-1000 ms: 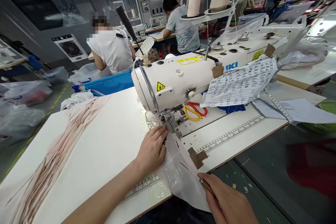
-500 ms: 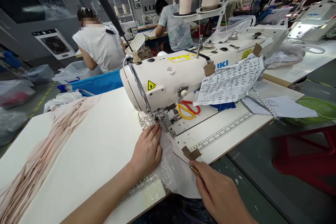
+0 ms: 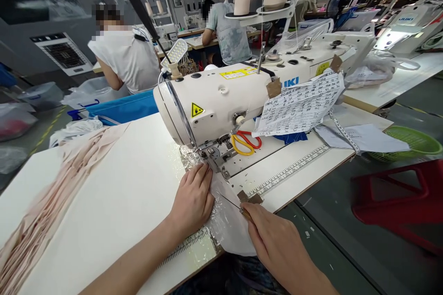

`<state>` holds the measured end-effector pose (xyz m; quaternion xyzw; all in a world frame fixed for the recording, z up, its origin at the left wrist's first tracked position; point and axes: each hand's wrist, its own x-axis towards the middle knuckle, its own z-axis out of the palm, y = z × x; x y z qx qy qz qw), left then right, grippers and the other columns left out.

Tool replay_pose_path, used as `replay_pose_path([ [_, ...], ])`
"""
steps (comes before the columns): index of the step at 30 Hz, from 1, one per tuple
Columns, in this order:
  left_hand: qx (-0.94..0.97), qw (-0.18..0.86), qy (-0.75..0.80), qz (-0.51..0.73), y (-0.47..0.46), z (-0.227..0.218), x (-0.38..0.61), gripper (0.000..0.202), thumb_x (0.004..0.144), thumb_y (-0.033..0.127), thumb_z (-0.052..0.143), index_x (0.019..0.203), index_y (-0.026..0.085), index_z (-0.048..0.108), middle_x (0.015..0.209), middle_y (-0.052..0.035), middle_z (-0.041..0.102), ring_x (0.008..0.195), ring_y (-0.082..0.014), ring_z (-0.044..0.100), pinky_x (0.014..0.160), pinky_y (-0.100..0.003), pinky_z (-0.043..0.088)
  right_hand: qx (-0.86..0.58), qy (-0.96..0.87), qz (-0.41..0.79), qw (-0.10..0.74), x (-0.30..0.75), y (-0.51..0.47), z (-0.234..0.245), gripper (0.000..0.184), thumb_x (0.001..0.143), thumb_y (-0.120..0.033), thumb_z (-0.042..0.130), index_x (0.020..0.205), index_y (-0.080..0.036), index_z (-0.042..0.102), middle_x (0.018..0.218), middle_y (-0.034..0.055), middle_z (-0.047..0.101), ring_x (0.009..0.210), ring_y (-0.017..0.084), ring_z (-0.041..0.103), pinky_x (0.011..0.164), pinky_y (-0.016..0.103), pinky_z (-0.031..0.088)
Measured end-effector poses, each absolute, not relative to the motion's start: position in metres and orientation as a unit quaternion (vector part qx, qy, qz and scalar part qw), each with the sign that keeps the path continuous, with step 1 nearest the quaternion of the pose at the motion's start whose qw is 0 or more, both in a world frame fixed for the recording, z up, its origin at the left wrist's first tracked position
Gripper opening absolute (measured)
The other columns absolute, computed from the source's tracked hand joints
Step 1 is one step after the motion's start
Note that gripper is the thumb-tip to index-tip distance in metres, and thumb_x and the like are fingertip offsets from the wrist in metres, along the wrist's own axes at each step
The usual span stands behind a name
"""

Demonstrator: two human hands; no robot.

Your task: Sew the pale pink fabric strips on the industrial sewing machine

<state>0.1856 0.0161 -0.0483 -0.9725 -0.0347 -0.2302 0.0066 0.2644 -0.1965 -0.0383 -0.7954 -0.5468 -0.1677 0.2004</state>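
My left hand (image 3: pixel 194 193) lies flat on a pale, thin piece of fabric (image 3: pixel 230 233), its fingertips close to the needle area of a white sewing machine (image 3: pixel 211 106). Wrapped around the wooden handle of an awl (image 3: pixel 246 214) is my right hand (image 3: pixel 277 235). The awl's thin metal point reaches left over the fabric, a short way from my left fingers. Part of the fabric hangs over the table's front edge. Scissors (image 3: pixel 244 147) with yellow and red handles rest on the machine bed.
A bundle of light pink fabric (image 3: pixel 69 184) lies along the left of the white table (image 3: pixel 138 193). A handwritten sheet (image 3: pixel 301 103) is taped to the machine. To the right are a green basket (image 3: pixel 408 145) and a red stool (image 3: pixel 398 193). Other people sit at machines behind.
My right hand and the awl have moved left, bringing the point nearer my left hand. My left hand stays in place on the fabric. The camera view has shifted slightly.
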Motion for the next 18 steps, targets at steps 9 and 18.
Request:
replay_pose_path([
  [9,-0.973,0.021,-0.021,-0.23,0.008,-0.046,0.182,0.045,0.092,0.017,0.037,0.129,0.0,0.054,0.134,-0.0216,0.056,0.127,-0.0347,0.046,0.103,-0.053,0.046,-0.798,-0.554,-0.147,0.187,0.264,-0.19,-0.036,0.03,0.095,-0.009,0.031,0.115,-0.014,0.053,0.083,0.0065,0.07,0.063,0.017,0.069,0.046,0.025,0.046],
  [18,-0.969,0.027,-0.008,-0.245,0.007,-0.043,0.183,0.044,0.089,0.016,0.039,0.125,-0.003,0.057,0.128,-0.0228,0.061,0.123,-0.0351,0.051,0.103,-0.051,0.046,-0.799,-0.557,-0.13,0.186,0.264,-0.18,-0.034,0.029,0.092,-0.008,0.037,0.115,-0.015,0.055,0.082,0.0056,0.07,0.061,0.017,0.067,0.048,0.025,0.046],
])
